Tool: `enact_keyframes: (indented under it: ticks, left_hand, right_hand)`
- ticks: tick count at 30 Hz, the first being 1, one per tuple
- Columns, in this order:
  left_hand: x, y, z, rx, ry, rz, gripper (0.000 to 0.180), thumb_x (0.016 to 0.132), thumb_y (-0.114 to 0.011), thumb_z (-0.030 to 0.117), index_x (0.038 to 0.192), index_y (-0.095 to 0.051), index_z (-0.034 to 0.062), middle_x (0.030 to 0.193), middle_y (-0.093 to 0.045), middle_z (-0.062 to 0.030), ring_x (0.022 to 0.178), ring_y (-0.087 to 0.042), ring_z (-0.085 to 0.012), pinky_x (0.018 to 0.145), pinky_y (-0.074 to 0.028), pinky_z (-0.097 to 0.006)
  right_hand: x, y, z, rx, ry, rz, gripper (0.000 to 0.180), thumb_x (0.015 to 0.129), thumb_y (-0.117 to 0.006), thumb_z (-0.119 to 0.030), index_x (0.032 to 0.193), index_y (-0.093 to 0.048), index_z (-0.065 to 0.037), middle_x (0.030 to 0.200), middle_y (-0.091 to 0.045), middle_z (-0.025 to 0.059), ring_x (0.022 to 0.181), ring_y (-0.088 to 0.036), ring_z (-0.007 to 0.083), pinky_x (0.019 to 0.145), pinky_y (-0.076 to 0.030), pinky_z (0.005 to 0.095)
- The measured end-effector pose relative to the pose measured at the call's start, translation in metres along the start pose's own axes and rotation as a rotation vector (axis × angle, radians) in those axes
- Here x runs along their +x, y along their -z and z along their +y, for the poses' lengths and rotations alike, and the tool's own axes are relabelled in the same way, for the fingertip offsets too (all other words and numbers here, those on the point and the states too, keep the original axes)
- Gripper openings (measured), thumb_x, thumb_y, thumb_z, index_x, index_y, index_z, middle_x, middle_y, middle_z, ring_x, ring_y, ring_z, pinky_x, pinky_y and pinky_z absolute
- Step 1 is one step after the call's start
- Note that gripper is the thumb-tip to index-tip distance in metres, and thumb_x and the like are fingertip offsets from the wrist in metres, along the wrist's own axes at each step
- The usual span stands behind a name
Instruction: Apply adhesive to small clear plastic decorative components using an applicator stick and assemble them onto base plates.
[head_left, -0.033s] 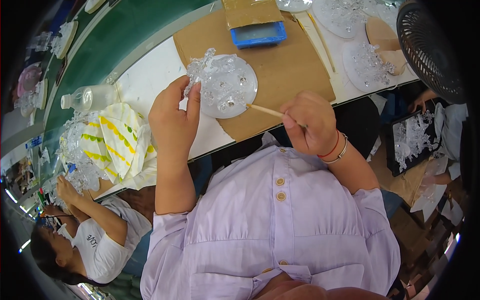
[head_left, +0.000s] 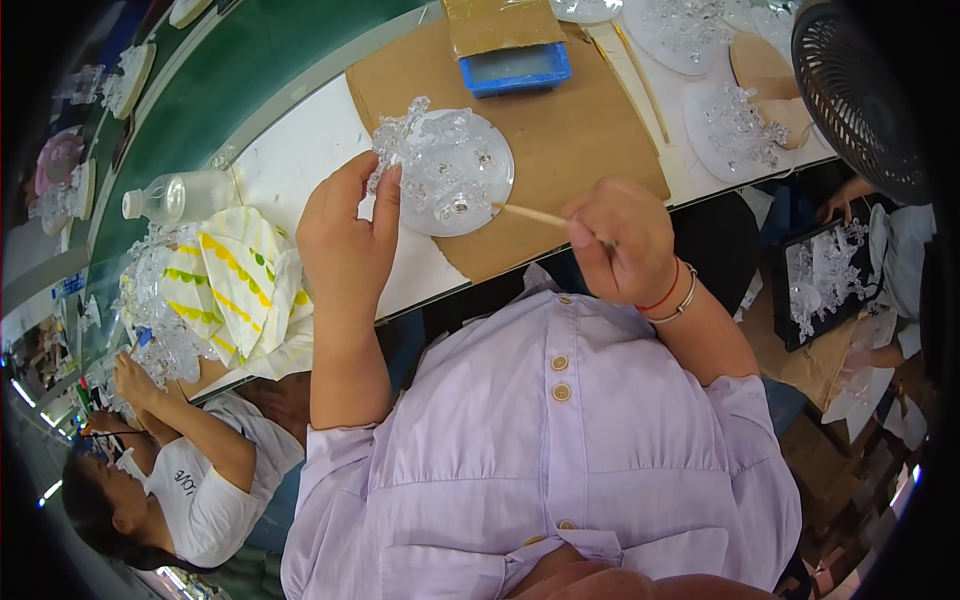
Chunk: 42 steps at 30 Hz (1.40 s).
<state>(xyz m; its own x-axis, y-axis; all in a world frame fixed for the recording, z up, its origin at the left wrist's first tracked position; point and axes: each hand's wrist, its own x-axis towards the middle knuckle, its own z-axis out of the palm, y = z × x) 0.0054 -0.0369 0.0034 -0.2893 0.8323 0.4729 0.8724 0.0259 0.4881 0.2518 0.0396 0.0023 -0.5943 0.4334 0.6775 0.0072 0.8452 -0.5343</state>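
On a cardboard sheet lies a round white disc [head_left: 478, 150] bearing several clear, shiny plastic pieces. My left hand [head_left: 350, 220] is at the disc's left side, thumb and forefinger closed round a bumpy clear plastic piece [head_left: 398, 137] there. Between the fingers of my right hand [head_left: 622, 242] is a thin wooden stick [head_left: 535, 215]. Its tip touches or nearly touches the disc's lower right edge; which of the two I cannot tell.
A blue tray [head_left: 515, 68] stands behind the disc, partly covered by cardboard [head_left: 500, 25]. Left are a clear bottle [head_left: 180, 197] and a yellow-patterned cloth [head_left: 235, 285]. A black fan [head_left: 860, 100] and more decorated discs [head_left: 712, 140] are right. Another person [head_left: 200, 480] works at left.
My right hand has shifted up very slightly, and the stick lies a little flatter. The left hand and the disc stay in place.
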Motion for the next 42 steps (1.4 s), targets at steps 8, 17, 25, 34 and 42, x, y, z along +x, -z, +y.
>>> enact_keyframes:
  ticks: [8, 17, 25, 34, 42]
  left_hand:
    - [0.002, 0.005, 0.0, 0.01, -0.037, -0.021, 0.018, 0.081, -0.073, 0.012, 0.096, -0.067, 0.004, 0.078, -0.066, -0.0089, 0.069, -0.063, -0.0214, 0.062, -0.05, -0.031]
    - [-0.006, 0.0, 0.016, -0.091, 0.037, -0.02, 0.021, 0.077, -0.074, 0.009, 0.096, -0.065, 0.0048, 0.071, -0.063, -0.0072, 0.062, -0.061, -0.0175, 0.056, -0.049, -0.029]
    - [-0.021, -0.007, 0.028, 0.015, -0.064, 0.035, 0.028, 0.076, -0.074, 0.008, 0.098, -0.057, 0.0041, 0.074, -0.059, -0.0063, 0.062, -0.06, -0.0189, 0.056, -0.048, -0.029]
    - [-0.017, 0.015, 0.012, -0.051, -0.263, -0.192, 0.039, 0.076, -0.077, 0.013, 0.108, -0.057, 0.0033, 0.092, -0.064, -0.0105, 0.083, -0.062, -0.027, 0.069, -0.05, -0.035]
    - [-0.007, 0.023, 0.008, -0.123, -0.29, -0.31, 0.041, 0.076, -0.073, 0.002, 0.115, -0.063, 0.0092, 0.088, -0.065, -0.0099, 0.078, -0.062, -0.0265, 0.065, -0.05, -0.035]
  right_hand:
    - [0.006, 0.006, 0.011, -0.129, -0.059, 0.096, 0.01, 0.085, -0.057, 0.005, 0.088, -0.051, -0.001, 0.071, -0.06, 0.0119, 0.058, -0.056, 0.0252, 0.053, -0.043, 0.0316]
    - [-0.003, 0.012, 0.001, -0.079, -0.076, 0.019, 0.01, 0.085, -0.057, 0.004, 0.089, -0.051, -0.002, 0.071, -0.06, 0.0112, 0.057, -0.055, 0.0246, 0.054, -0.043, 0.032]
    - [-0.014, 0.015, -0.01, -0.066, -0.027, 0.02, 0.01, 0.085, -0.056, 0.003, 0.088, -0.05, -0.003, 0.073, -0.062, 0.0115, 0.055, -0.052, 0.0236, 0.051, -0.04, 0.0326]
    - [-0.015, 0.015, -0.005, -0.098, -0.065, 0.069, 0.009, 0.085, -0.055, 0.003, 0.087, -0.049, -0.003, 0.073, -0.062, 0.0112, 0.053, -0.049, 0.0234, 0.05, -0.038, 0.033]
    - [-0.015, 0.01, -0.018, -0.065, -0.013, -0.003, 0.01, 0.083, -0.057, 0.003, 0.082, -0.051, -0.004, 0.072, -0.061, 0.0114, 0.053, -0.051, 0.0247, 0.051, -0.04, 0.0334]
